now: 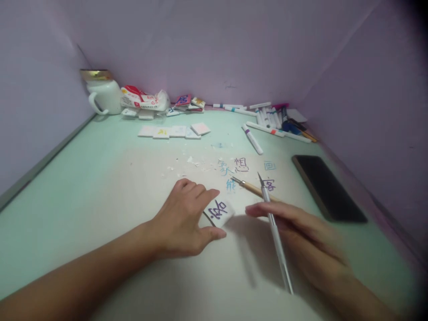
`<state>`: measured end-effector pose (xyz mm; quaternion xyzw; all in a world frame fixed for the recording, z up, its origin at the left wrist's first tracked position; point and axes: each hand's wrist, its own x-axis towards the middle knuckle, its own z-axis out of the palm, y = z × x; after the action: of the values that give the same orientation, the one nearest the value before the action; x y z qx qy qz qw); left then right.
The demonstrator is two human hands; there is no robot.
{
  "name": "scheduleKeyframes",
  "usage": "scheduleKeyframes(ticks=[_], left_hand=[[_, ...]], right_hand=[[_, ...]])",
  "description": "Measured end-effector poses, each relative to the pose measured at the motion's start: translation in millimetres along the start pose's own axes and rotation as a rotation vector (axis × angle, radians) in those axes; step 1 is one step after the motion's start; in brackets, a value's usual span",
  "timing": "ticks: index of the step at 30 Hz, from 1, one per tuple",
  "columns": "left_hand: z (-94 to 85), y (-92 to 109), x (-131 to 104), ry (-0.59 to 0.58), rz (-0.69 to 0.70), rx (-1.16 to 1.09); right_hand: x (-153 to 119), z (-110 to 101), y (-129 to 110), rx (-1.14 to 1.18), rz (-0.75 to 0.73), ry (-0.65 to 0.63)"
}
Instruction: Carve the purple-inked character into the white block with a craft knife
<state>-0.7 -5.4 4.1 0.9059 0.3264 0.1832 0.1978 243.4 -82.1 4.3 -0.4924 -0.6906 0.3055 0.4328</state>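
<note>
My left hand [187, 214] curls around a small white square tile [221, 218] marked with a purple character, its thumb and index finger at opposite edges. My right hand [307, 240] has a silver craft knife [277, 240] across its fingers, blade pointing up and away from me. Just beyond those fingers is a carving tool [252, 189] with a wooden handle and metal tip; its rear end is hidden behind the hand. Blue and purple characters are written on the pale work surface [150, 178], and white shavings [190, 159] lie scattered near them.
A dark phone [329, 187] lies at right. White tiles [177, 130] form a row farther back. Along the back wall are a white mug [107, 96], a tissue pack [145, 99], stacked tiles [183, 101] and several markers [267, 117]. One purple-banded marker [252, 139] lies nearer.
</note>
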Motion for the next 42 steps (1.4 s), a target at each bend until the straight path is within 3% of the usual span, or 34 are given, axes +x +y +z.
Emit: scheduleKeyframes(ticks=[4,8,13,19,28,42], left_hand=[[0.4,-2,-2,0.036,0.065,0.009],[0.4,-2,-1,-0.022,0.112,0.004],[-0.1,0,1,-0.015,0.100,-0.031],[4.5,-2,-2,0.030,0.099,-0.029],[7.4,-3,-1,0.094,0.107,-0.015],[-0.7,3,1,0.034,0.141,-0.002]], right_hand=[[4,-5,-10,0.227,0.084,0.046],[5,-5,-13,0.075,0.209,0.027],[3,-7,-12,-0.296,0.059,-0.051],[3,4,-11,-0.548,-0.042,-0.046],[3,11,-9,-0.686,-0.038,-0.097],[4,12,-2,-0.626,-0.039,-0.042]])
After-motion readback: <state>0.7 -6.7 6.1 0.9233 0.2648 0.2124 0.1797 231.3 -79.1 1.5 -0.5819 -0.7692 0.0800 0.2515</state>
